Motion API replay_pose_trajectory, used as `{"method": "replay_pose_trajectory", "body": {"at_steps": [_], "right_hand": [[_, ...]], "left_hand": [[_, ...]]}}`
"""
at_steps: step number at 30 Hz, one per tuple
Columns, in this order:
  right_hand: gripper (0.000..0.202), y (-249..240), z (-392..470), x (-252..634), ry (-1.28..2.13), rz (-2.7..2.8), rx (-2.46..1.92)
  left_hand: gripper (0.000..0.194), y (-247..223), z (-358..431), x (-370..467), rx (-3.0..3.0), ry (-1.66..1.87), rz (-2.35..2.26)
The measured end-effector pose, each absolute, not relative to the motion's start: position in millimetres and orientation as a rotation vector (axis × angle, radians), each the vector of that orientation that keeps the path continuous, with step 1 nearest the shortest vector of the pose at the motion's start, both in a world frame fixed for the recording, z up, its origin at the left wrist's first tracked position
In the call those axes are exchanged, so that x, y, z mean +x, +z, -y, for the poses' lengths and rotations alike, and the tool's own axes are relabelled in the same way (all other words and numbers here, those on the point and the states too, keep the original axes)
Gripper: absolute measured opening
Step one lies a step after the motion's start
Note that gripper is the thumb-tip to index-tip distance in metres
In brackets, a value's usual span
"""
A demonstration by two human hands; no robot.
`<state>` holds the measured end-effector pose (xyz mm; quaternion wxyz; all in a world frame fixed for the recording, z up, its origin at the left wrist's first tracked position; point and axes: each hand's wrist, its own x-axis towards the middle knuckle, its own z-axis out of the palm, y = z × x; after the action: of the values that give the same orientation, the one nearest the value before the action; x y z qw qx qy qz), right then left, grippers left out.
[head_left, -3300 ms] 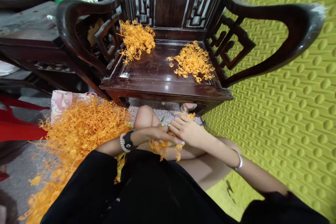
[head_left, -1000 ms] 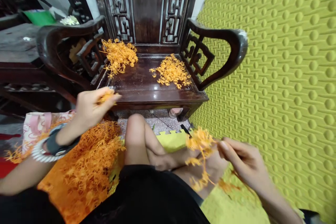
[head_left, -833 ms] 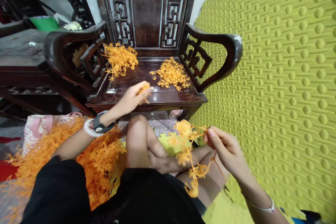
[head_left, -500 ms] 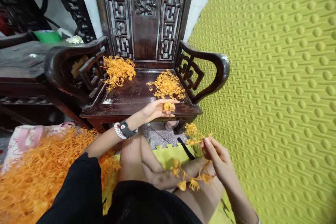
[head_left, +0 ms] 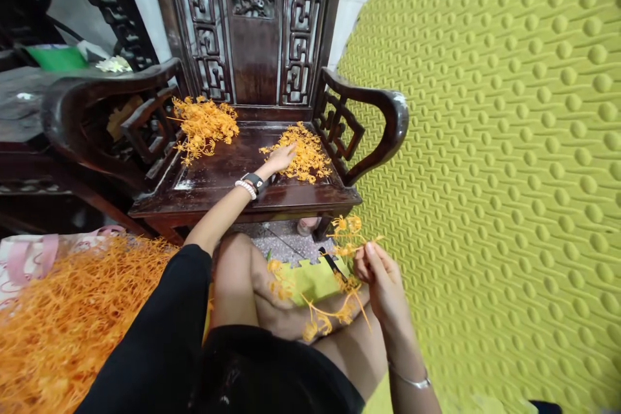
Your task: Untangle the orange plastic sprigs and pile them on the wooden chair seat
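My right hand (head_left: 385, 275) pinches a branched orange plastic flower stem (head_left: 348, 246) between thumb and fingertips. Its sprigs and small spidery flower heads spread to the left and hang down over my bent legs. Across the chair seat, my left hand (head_left: 281, 158) reaches palm down to the left side of a pile of loose orange flower heads (head_left: 306, 158). Its fingers are stretched out over the pile, the tips partly lost among the orange pieces. A second heap of orange flowers (head_left: 206, 126) lies at the seat's back left corner.
The dark carved wooden chair (head_left: 252, 65) has curved armrests on both sides. A large mass of orange stems (head_left: 82, 310) fills the lower left, beside a white and pink bag (head_left: 32, 262). Yellow bumpy matting (head_left: 485, 174) covers the right. A green container (head_left: 55, 57) stands at far left.
My left hand, which held an orange flower head above the seat's front edge, has moved forward onto the right pile. My right hand keeps its pinch on the stem. The view has shifted slightly.
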<state>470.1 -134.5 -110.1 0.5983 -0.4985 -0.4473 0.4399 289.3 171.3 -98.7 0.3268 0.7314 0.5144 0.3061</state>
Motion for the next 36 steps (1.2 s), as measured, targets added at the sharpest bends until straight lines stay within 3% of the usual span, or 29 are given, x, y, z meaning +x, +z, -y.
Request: {"method": "replay_pose_trajectory", "body": {"at_steps": [3,10,15,18,21,24,26,31,36], "right_hand": [[0.043,-109,129,470,1.021,1.022,-1.153],[0.042,-100,110,461,1.079,0.949,-1.094],[0.041,-98,107,455,1.132,0.947,-1.031],[0.041,-98,106,452,1.132,1.007,-1.049],[0.041,-95,106,450,1.031,1.143,-1.151],[0.043,-88,107,450,0.877,1.348,-1.258],[0.043,-81,110,452,0.81,1.516,-1.316],[0.053,-66,130,458,0.971,1.595,-1.335],[0.057,-55,159,468,1.179,1.453,-1.381]], "left_hand": [[0.042,-106,-172,286,2.02,0.847,-1.429],[0.013,-113,-162,280,2.176,0.898,-1.513],[0.042,-101,-142,287,2.148,1.017,-1.501],[0.04,-81,-94,291,2.049,1.133,-1.021],[0.052,-60,-29,289,1.767,0.684,-0.496],[0.05,-51,20,285,1.609,0.295,-0.446],[0.05,-52,35,282,1.587,0.226,-0.511],[0.058,-59,45,258,1.927,0.418,-0.614],[0.04,-50,74,224,2.298,0.496,-0.563]]}}
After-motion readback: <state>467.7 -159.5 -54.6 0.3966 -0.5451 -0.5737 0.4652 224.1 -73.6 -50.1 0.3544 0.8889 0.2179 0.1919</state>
